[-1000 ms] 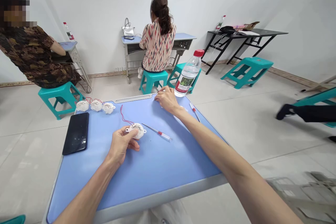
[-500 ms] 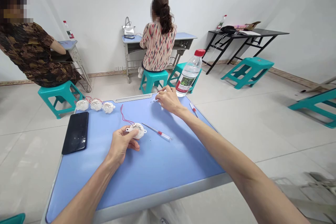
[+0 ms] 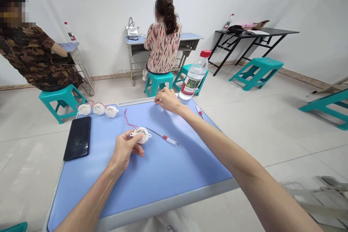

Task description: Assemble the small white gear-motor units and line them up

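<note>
Between the thumb and fingers of my left hand (image 3: 127,148) is a round white part with red wires (image 3: 143,135). It has a small ear with a hole on each side, and its wires trail up and left over the blue desk (image 3: 152,174). My right hand (image 3: 168,100) reaches to the desk's far edge, left of a water bottle (image 3: 193,76). Its fingers are bent down and drawn together; what they pinch is hidden. Tiny dark bits lie on the desk beside them. A screwdriver (image 3: 165,138) with a clear and red handle lies just right of the held part.
Three similar white parts (image 3: 98,109) stand in a row at the far left, above a black phone (image 3: 78,138). A second clear and red handle (image 3: 200,112) lies near the right edge. Two people sit on green stools (image 3: 158,81) at other desks.
My right hand has moved slightly left along the far edge, uncovering tiny dark bits on the desk. My left hand keeps holding the white part in the same place.
</note>
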{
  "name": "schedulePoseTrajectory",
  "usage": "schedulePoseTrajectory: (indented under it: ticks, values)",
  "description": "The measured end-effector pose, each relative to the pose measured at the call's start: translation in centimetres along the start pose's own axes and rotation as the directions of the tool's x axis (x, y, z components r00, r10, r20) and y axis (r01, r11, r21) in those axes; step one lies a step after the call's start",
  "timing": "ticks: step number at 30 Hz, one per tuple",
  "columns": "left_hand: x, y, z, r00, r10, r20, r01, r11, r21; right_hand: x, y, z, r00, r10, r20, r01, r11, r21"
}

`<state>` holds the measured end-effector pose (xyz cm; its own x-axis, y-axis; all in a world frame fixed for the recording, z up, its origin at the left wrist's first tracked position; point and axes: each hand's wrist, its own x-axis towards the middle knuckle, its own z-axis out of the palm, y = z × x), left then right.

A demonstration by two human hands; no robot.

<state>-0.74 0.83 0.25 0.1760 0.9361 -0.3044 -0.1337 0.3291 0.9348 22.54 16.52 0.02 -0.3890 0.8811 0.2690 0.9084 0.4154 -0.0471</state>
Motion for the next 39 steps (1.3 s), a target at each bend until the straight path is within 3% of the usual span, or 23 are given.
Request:
schedulePoseTrajectory:
  ticks: [6,13,18,23,24,26,27,28,30,39]
  values:
    - [0.0,0.0,0.0,1.000,-0.003,0.006,0.003,1.000,-0.008,1.5,-0.2,-0.1,0.992,-0.038,0.123,0.037,0.999,0.011]
    - [0.0,0.0,0.0,1.000,-0.007,0.003,0.007,1.000,-0.026,2.3,-0.3,-0.2,0.976,-0.114,0.186,0.110,0.993,0.028]
    - [0.1,0.0,-0.1,1.000,-0.006,-0.003,0.005,1.000,-0.031,1.4,-1.0,-1.1,0.989,-0.096,0.110,0.083,0.989,0.122]
    - [0.1,-0.1,0.0,1.000,-0.017,-0.023,0.016,1.000,-0.021,-2.4,-3.8,-2.6,0.999,-0.022,-0.031,0.031,0.952,0.304]
    - [0.1,-0.1,0.1,0.999,-0.018,-0.028,0.018,1.000,-0.019,-3.4,-4.6,-2.9,0.998,-0.010,-0.056,0.030,0.929,0.369]
    - [0.0,-0.1,0.1,0.999,-0.020,-0.034,0.019,1.000,-0.016,-5.3,-6.3,-3.5,0.991,0.059,-0.121,0.049,0.683,0.729]
    - [-0.1,-0.1,0.1,0.999,-0.022,-0.035,0.021,1.000,-0.015,-6.1,-7.1,-3.7,0.991,0.067,-0.113,0.057,0.553,0.831]
    - [-0.1,0.0,0.1,0.999,-0.024,-0.035,0.023,1.000,-0.015,-6.9,-7.8,-3.9,0.994,0.064,-0.091,0.051,0.463,0.885]
    - [-0.2,0.0,0.1,0.999,-0.028,-0.030,0.028,0.999,-0.017,-8.0,-8.9,-4.0,0.988,0.103,-0.111,0.061,0.403,0.913]
    - [-0.1,0.0,0.1,0.999,-0.028,-0.017,0.028,1.000,-0.009,-10.0,-10.3,-3.2,0.964,0.018,-0.267,0.217,0.527,0.821]
